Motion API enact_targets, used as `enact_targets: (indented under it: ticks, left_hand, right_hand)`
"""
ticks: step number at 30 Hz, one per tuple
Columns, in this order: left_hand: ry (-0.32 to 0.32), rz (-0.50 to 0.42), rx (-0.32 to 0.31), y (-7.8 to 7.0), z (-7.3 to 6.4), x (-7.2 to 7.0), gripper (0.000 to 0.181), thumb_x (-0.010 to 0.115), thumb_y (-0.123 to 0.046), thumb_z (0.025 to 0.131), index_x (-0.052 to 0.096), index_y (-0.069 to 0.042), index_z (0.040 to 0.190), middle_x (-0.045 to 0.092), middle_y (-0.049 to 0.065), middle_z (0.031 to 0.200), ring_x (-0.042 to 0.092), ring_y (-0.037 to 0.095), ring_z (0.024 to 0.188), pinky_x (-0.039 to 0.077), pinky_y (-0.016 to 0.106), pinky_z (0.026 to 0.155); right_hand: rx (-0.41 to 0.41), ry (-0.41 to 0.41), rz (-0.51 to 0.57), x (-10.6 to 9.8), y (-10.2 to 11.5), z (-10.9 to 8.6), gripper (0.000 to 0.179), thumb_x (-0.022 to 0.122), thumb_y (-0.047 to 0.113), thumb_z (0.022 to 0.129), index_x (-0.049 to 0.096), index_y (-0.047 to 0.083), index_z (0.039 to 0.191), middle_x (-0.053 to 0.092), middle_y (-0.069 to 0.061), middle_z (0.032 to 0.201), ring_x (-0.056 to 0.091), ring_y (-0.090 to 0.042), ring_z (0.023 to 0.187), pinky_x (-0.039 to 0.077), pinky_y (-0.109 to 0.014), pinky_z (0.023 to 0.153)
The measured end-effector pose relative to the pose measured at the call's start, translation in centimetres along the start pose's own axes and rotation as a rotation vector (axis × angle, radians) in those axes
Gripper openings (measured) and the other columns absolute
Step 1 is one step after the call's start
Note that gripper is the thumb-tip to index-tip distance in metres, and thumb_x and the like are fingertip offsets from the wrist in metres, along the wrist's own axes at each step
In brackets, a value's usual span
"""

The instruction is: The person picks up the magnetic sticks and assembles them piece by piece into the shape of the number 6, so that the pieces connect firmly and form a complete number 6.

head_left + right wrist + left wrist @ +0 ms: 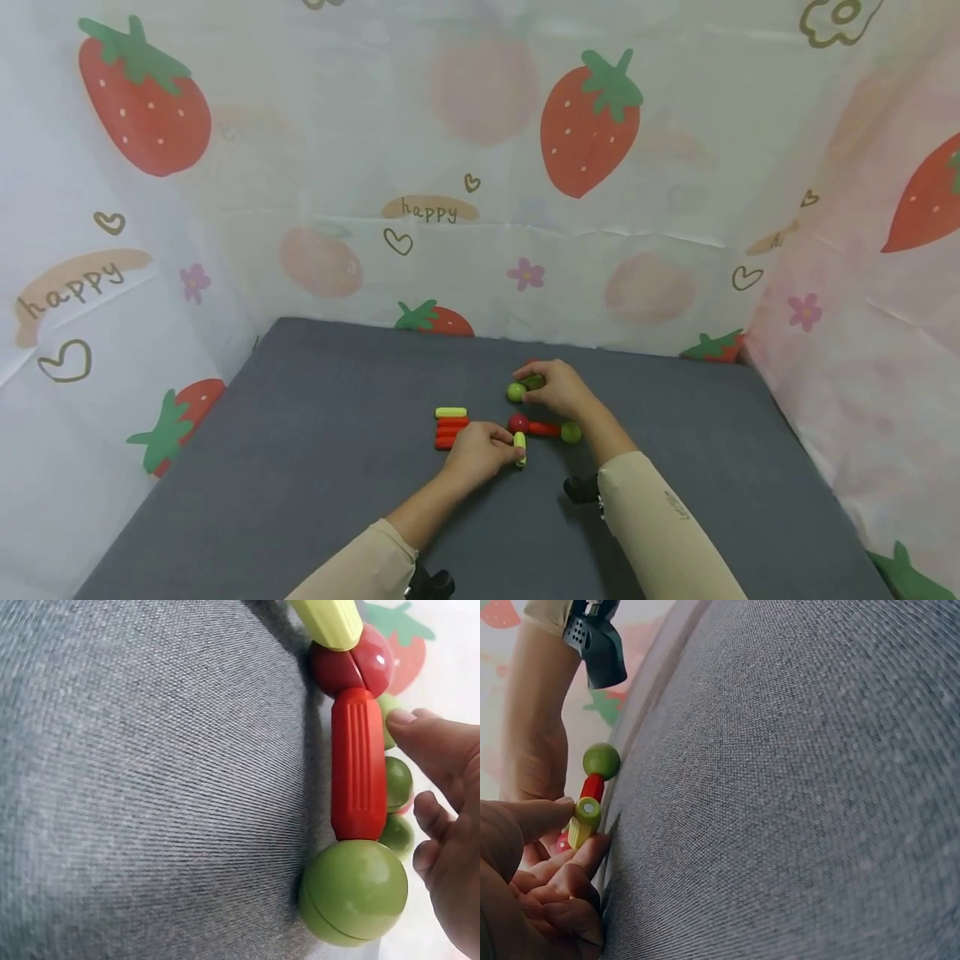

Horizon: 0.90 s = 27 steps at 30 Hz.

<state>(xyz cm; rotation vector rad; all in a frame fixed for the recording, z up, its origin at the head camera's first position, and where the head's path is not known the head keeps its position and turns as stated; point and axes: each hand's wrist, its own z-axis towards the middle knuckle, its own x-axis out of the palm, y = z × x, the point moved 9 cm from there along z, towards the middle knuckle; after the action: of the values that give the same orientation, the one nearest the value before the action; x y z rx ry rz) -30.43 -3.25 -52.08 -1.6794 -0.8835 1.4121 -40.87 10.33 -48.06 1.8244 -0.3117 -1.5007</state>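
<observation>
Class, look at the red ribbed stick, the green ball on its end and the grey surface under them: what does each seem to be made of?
Red ribbed stick: probably moulded plastic, with even grooves and a satin sheen. Green ball: likely plastic too, smooth, with a seam line. Grey surface: woven fabric; fine matte weave shows.

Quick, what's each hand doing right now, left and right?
Left hand: pinches the yellow-green stick between thumb and fingers.
Right hand: fingers curled over the green ball; a firm grip cannot be told.
</observation>
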Motion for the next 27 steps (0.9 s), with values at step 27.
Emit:
enact_targets:
  ticks: [27]
  left_hand:
    - [0.003, -0.007, -0.006, -0.06, -0.04, -0.19, 0.023, 0.086, -0.026, 0.084, 0.078, -0.008, 0.096, 0.075, 0.0, 0.082, 0.066, 0.011, 0.072, 0.052, 0.031, 0.064]
  right_hand:
    - [-0.026, -0.047, -0.082, -0.14, 0.49, -0.02, 0.036, 0.084, 0.022, 0.087, 0.075, 0.02, 0.122, 0.065, -0.007, 0.127, 0.054, -0.031, 0.119, 0.046, -0.052, 0.1]
